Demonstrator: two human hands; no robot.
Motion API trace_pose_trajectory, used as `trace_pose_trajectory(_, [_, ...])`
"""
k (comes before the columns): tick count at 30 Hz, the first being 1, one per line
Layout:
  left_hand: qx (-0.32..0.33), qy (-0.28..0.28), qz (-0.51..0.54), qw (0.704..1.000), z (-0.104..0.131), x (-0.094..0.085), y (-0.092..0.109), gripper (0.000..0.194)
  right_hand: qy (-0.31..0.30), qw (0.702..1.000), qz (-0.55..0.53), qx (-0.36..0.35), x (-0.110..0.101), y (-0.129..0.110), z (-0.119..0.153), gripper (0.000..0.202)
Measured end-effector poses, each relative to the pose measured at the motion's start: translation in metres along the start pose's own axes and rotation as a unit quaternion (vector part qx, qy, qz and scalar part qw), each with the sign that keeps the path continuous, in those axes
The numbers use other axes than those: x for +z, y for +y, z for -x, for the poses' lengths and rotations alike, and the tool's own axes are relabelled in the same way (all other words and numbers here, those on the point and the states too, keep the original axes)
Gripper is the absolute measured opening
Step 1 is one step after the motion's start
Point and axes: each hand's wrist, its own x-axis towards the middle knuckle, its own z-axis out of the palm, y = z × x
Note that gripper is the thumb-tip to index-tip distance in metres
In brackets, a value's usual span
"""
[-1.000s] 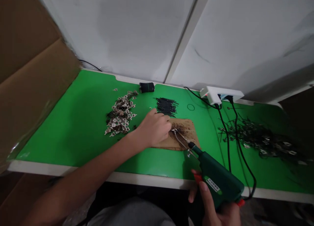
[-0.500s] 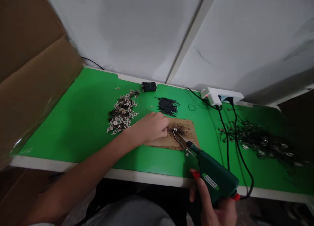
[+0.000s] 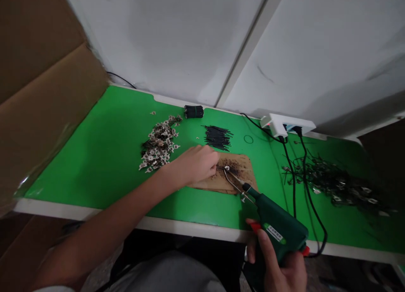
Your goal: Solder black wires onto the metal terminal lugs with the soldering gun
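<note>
- Right hand [image 3: 276, 262]: wrapped around the grip of a green soldering gun [image 3: 281, 226], by the desk's front edge; thumb near the red trigger.
- Left hand [image 3: 202, 162]: narrow, fingers curled together over the left part of a brown board [image 3: 205, 185]; whether they pinch anything cannot be told.
- Small metal piece [image 3: 227, 168]: on or just above the board's dark-stained patch, at the gun's tip; contact unclear at this size.
- Board: flat, nearer the front edge than the far edge of the desk [image 3: 79, 157].
- Loose black wires [image 3: 217, 137]: laid roughly side by side, just beyond the board.
- Thin ring [image 3: 248, 139]: flat, right of the wires.
- Pale metal parts [image 3: 158, 146]: heaped left of the board.
- Tied black bundle [image 3: 194, 111]: near the far edge, beyond the wires.
- Power strip [image 3: 300, 121]: along the far edge, right of the ring; black cords [image 3: 294, 186] plugged in.
- Tangled heap of dark wires and shiny parts [image 3: 341, 182]: toward the desk's right end.
- Cardboard [image 3: 47, 93]: upright at the left end.
</note>
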Motion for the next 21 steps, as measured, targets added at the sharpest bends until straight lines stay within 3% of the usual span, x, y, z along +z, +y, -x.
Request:
trace_pose_trajectory(12, [-0.001,-0.001,0.005,1.000,0.001,-0.001,0.001,0.019,-0.044,0.998,-0.029,0.033,0.005,-0.018,0.005,0.058])
trace_pose_trajectory(21, [0.031,-0.008,-0.004,0.999,0.001,-0.001,-0.001,0.021,-0.079,0.994,-0.064,0.033,0.002,-0.023,0.005,0.043])
